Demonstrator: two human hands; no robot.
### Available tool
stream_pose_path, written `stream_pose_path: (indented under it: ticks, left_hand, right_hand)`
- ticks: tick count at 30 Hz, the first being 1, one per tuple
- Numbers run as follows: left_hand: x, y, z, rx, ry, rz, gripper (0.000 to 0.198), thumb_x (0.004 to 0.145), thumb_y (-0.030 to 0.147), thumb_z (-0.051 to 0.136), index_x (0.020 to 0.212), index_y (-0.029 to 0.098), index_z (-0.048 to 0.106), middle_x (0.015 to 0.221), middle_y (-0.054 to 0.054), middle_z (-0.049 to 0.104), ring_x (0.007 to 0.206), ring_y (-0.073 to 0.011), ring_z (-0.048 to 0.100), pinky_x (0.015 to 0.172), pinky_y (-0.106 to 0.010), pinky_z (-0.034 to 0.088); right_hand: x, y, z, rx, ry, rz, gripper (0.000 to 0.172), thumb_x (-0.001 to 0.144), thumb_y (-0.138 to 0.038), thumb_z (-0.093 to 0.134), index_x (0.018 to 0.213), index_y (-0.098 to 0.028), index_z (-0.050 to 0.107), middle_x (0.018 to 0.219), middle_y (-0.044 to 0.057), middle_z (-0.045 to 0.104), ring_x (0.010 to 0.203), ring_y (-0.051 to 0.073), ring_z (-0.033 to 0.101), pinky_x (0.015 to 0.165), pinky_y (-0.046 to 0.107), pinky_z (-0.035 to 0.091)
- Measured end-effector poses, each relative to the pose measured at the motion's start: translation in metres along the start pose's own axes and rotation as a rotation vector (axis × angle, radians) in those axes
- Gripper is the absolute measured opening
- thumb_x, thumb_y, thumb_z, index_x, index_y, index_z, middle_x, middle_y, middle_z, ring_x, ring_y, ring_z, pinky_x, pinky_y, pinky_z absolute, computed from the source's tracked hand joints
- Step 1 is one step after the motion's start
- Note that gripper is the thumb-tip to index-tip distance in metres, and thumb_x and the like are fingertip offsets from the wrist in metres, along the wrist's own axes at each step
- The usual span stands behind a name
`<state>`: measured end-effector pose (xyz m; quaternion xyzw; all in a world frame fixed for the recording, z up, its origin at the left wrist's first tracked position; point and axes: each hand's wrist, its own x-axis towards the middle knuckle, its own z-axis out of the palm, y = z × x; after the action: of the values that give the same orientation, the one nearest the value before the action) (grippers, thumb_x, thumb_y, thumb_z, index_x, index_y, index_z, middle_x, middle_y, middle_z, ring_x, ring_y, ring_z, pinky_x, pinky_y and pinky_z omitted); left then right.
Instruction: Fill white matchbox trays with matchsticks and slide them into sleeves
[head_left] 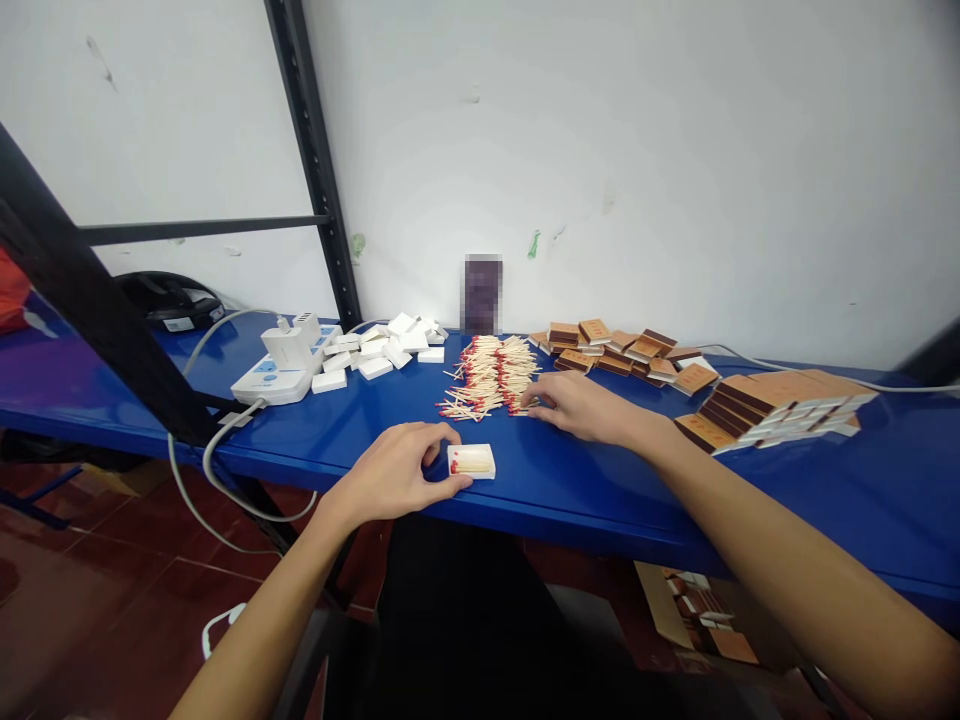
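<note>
My left hand rests on the blue table near its front edge, its fingers pinching the left end of a small white matchbox tray with red-tipped matches lying in it. My right hand reaches to the near right edge of a pile of loose matches, fingers curled and touching the sticks; whether any are between the fingers is hidden.
A heap of empty white trays lies behind a white power strip with cables at the left. Brown matchbox sleeves and a stacked row of filled boxes are on the right. A black rack post stands at the back.
</note>
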<state>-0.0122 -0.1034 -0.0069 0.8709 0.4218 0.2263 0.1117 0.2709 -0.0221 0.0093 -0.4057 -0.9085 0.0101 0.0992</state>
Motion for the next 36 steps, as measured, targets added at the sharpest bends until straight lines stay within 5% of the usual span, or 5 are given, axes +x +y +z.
stream_pose_path:
  ticks: [26,36]
  left_hand:
    - [-0.001,0.000,0.001,0.015,-0.004,-0.009,0.033,0.084,0.049,0.064,0.101,0.021,0.061,0.066,0.006,0.047,0.062,-0.0139,0.048,0.060,-0.026,0.032]
    - [0.000,0.000,0.000,0.022,-0.019,-0.025,0.034,0.084,0.051,0.063,0.101,0.021,0.061,0.068,0.005,0.048,0.064,-0.0143,0.049,0.063,-0.027,0.032]
  right_hand:
    - [-0.004,-0.018,-0.009,0.202,-0.110,0.008,0.025,0.090,-0.039,0.057,0.094,-0.016,0.068,0.081,0.004,0.064,0.068,0.016,0.053,0.063,0.027,0.034]
    - [-0.003,-0.033,-0.015,0.234,-0.243,0.035,0.018,0.087,-0.031,0.054,0.090,-0.016,0.064,0.079,0.004,0.062,0.067,0.015,0.050,0.061,0.026,0.034]
